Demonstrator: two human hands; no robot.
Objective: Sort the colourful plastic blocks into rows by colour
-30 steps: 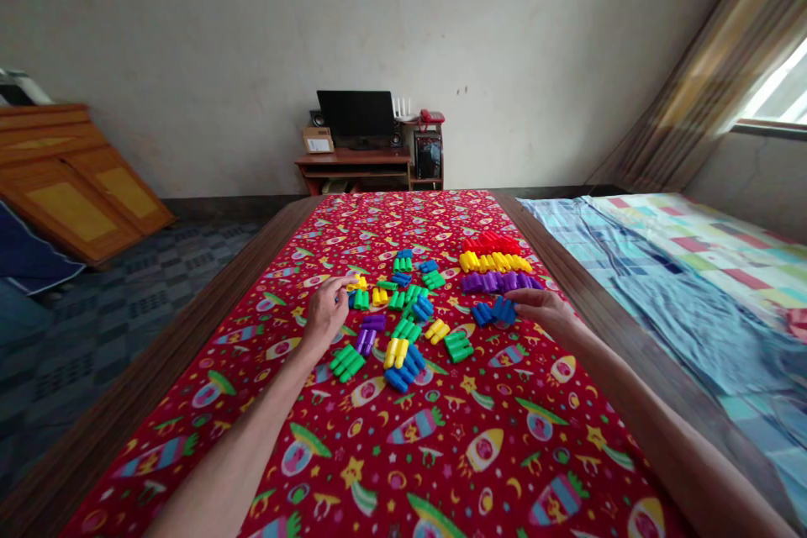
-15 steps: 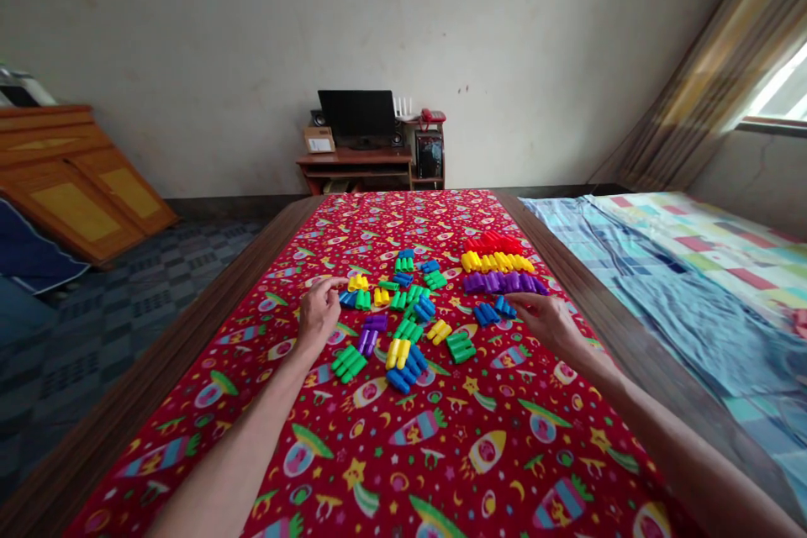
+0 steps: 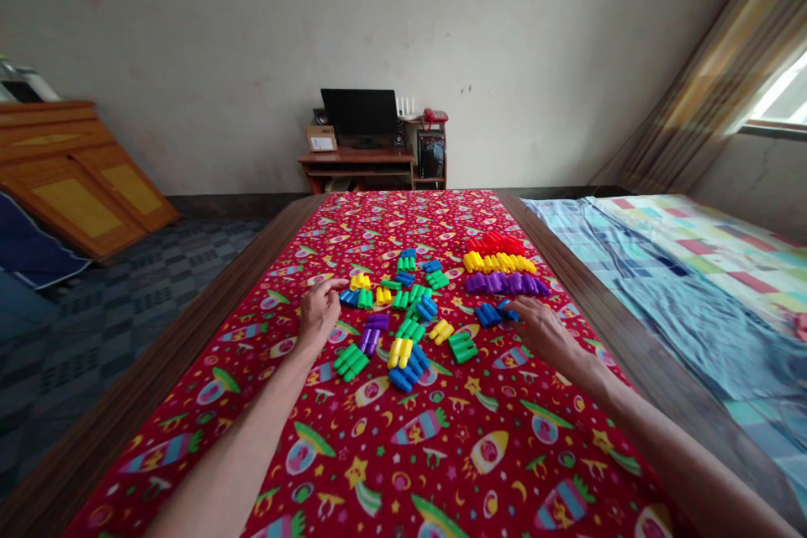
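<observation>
Plastic blocks lie on a red rocket-print cloth (image 3: 441, 454) on a long table. At the right stand a red row (image 3: 495, 244), a yellow row (image 3: 498, 262) and a purple row (image 3: 504, 283), with a few blue blocks (image 3: 488, 313) below them. A loose mixed pile (image 3: 407, 324) lies in the middle. My left hand (image 3: 319, 313) rests on the cloth with loosely spread fingers, its index tip close to a blue block (image 3: 348, 297) and holding nothing. My right hand (image 3: 542, 328) lies flat, fingers stretched out to the blue blocks, fingertips touching the nearest one.
The table's wooden edge (image 3: 189, 336) shows at both sides. A bed with a patchwork sheet (image 3: 681, 269) adjoins the right side. A desk with a monitor (image 3: 361, 111) stands at the far wall, and a tilted wooden cabinet (image 3: 81, 185) stands at the left.
My right hand let go of the blue blocks under the purple row, drew back, then reached to them again. My left hand moved off the yellow block and slid slightly back.
</observation>
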